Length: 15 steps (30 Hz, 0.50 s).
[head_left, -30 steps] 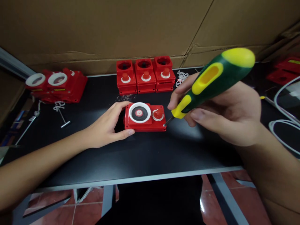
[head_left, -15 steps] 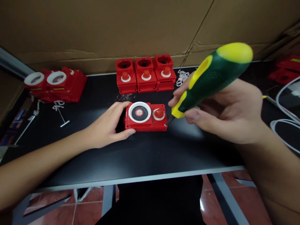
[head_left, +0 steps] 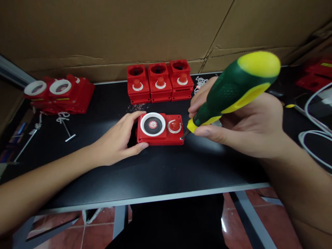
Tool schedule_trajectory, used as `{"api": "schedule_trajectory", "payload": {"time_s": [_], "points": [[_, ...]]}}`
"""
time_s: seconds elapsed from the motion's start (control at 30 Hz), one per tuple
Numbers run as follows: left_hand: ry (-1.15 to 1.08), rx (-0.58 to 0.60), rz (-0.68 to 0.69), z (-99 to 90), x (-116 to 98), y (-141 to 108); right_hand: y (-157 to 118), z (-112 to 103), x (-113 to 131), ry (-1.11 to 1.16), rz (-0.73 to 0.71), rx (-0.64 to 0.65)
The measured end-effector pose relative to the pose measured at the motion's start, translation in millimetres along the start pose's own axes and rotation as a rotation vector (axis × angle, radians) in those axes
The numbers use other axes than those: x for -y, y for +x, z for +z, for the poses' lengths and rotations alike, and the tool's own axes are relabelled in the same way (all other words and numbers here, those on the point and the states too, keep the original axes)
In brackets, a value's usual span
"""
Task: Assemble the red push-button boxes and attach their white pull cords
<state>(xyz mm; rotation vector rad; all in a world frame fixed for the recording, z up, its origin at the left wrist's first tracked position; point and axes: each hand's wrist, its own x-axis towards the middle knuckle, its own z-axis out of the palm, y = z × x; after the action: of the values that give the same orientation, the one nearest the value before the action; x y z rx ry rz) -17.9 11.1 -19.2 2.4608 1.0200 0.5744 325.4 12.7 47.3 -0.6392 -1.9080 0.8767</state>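
A red box point(head_left: 160, 138) with a white-ringed black disc and a red knob lies on the black table point(head_left: 166, 173). Around its left end my left hand point(head_left: 119, 138) is closed, thumb at the near side and fingers at the far side. A green and yellow screwdriver point(head_left: 228, 90) is held in the fingers of my right hand point(head_left: 249, 121). The handle tilts up to the right, and the tip meets a screw at the box's near right corner.
Three red boxes point(head_left: 160, 84) stand in a row at the back. More red boxes point(head_left: 85, 93) with white rings and T-shaped metal bars point(head_left: 70, 137) are at the left. White cable point(head_left: 311, 138) coils at the right. Cardboard point(head_left: 116, 34) stands behind the table.
The screwdriver handle has turned in my right hand, with its yellow patch now on the lower right side. My left hand keeps its hold on the red box.
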Motion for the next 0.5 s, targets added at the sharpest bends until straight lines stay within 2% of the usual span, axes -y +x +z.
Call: {"api": "schedule_trajectory", "payload": {"time_s": [0.2, 0.37, 0.5], "points": [[-0.007, 0.081, -0.085, -6.1, -8.5, 3.9, 0.0, -1.1, -2.7, -0.032, -0.017, 0.02], [-0.007, 0.077, -0.085, -6.5, -9.0, 5.3, -1.8, -1.6, 6.4, 0.042, 0.039, 0.004], [-0.008, 0.076, -0.086, -7.0, -8.2, 4.9, -2.0, -3.6, 12.2, 0.049, -0.021, -0.014]]}}
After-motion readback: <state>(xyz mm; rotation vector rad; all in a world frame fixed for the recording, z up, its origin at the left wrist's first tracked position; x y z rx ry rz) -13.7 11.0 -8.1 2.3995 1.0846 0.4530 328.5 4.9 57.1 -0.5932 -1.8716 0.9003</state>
